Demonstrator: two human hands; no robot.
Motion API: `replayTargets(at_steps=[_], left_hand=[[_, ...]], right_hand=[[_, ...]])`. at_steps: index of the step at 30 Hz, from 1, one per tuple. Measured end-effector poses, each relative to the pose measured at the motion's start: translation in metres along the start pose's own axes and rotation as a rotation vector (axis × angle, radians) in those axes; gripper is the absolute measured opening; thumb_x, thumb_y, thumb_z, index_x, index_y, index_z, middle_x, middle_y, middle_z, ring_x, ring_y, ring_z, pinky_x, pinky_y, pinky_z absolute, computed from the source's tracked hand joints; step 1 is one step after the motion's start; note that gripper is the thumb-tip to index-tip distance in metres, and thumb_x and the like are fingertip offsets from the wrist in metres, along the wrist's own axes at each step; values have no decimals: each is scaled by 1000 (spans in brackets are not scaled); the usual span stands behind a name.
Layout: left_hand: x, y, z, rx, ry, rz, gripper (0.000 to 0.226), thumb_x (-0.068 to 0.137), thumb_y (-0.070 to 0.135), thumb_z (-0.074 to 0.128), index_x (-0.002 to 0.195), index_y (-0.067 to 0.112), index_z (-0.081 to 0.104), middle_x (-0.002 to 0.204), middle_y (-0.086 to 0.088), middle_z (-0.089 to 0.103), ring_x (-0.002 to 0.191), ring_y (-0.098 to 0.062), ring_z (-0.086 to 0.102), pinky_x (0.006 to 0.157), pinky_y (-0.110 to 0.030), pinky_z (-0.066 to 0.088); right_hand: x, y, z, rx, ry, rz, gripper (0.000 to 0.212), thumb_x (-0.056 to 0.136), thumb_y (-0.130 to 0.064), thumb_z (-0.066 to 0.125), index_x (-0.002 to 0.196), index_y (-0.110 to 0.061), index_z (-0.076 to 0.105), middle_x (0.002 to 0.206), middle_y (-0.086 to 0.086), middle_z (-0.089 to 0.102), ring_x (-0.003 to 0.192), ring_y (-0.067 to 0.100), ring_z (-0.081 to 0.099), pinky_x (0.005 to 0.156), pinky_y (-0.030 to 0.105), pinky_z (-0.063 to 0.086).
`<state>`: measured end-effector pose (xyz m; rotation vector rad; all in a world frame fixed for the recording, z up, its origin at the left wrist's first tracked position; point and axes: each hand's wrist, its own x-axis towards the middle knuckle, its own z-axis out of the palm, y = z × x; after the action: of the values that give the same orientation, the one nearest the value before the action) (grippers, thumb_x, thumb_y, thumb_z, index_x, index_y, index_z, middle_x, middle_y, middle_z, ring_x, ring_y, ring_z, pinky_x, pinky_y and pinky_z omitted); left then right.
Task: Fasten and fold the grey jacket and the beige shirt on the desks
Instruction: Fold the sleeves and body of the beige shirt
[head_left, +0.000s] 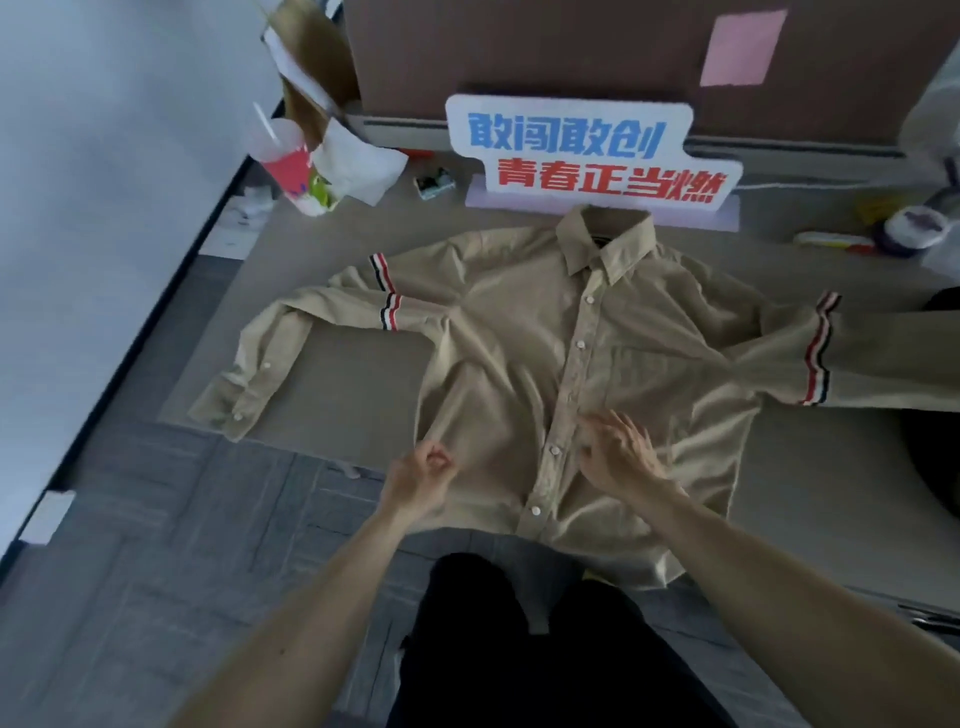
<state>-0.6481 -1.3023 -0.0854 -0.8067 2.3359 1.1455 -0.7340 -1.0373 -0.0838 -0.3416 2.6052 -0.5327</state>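
The 2 hands meet the shirt (498, 322) low down: the left hand (423, 475) pinches its side edge with curled fingers, and the right hand (621, 457) rests with fingers spread beside the buttoned placket. The shirt lies face-up, sleeves out, on the counter (337, 374), its hem over the near edge. A sign (587, 150) stands behind the collar, and a cup (283, 166) at far left.

The beige shirt (519, 338) is plain, with white buttons (580, 344) down its front. Each sleeve carries bands (390, 312) striped red, white and navy. The desk (337, 384) under it is dull grey-beige. At the far edge a white sign (571, 150) bears blue characters above red ones. Behind it a brown box (519, 52) has a pink sheet (743, 47). Far left, a cup (288, 169) is red-pink. The near floor (156, 545) is grey in streaked squares.
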Motion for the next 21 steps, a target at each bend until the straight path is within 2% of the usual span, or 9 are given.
replayTargets(at_steps=[6,9,11,13,15,17,19,20,21], left_hand=[[13,-31,-60,-171,171,-182,33,92,40,63,116,18,60,107,5,61,100,-18,58,81,-30,42],[42,-58,-97,-360,213,-265,47,82,52,69,115,20,61,110,-4,68,102,-24,65,89,-41,55],[61,-68,-123,-482,211,-282,42,87,42,69,119,16,60,102,-7,67,93,-23,65,82,-39,57],[78,-75,-150,-606,181,-294,43,93,33,65,128,11,53,105,-8,62,93,-22,62,76,-35,53],[97,-84,-177,-721,154,-310,48,94,35,64,133,12,48,118,-9,58,101,-24,62,81,-37,54],[115,-95,-203,-834,167,-326,41,94,38,64,125,15,52,124,-9,58,104,-29,64,86,-42,55],[131,-105,-225,-891,210,-368,42,92,40,66,120,12,54,118,-11,64,98,-30,68,84,-43,57],[140,-110,-233,-893,261,-369,51,90,38,69,129,13,47,111,-13,69,89,-31,72,76,-42,59],[149,-113,-241,-885,308,-355,64,88,32,72,139,22,34,100,-15,72,79,-32,74,69,-40,60]], right_hand=[[40,-55,9,-35,-147,-90,57,90,-26,51,146,-25,42,153,-2,36,142,20,32,117,39,25],[66,-90,14,-74,-170,-111,60,91,-29,51,149,-28,36,158,-2,29,145,21,28,118,39,25],[79,-115,19,-85,-192,-91,62,93,-31,52,152,-30,32,161,-5,22,147,20,23,118,39,24],[92,-142,24,-104,-202,-88,64,92,-32,52,152,-30,31,162,-4,21,148,19,22,119,38,23],[104,-170,31,-105,-209,-81,64,88,-29,52,149,-31,34,161,-4,24,147,19,23,119,38,23],[116,-195,36,-104,-208,-46,65,88,-28,51,150,-31,33,161,-3,23,148,21,22,119,39,22],[124,-216,39,-114,-214,18,68,90,-32,50,153,-32,26,162,-2,19,148,22,21,119,42,23],[127,-224,41,-121,-215,47,68,91,-33,49,154,-32,23,162,-1,18,148,23,21,118,44,23],[130,-230,43,-124,-220,76,69,91,-33,48,154,-32,20,162,-1,18,148,24,22,117,46,24]])
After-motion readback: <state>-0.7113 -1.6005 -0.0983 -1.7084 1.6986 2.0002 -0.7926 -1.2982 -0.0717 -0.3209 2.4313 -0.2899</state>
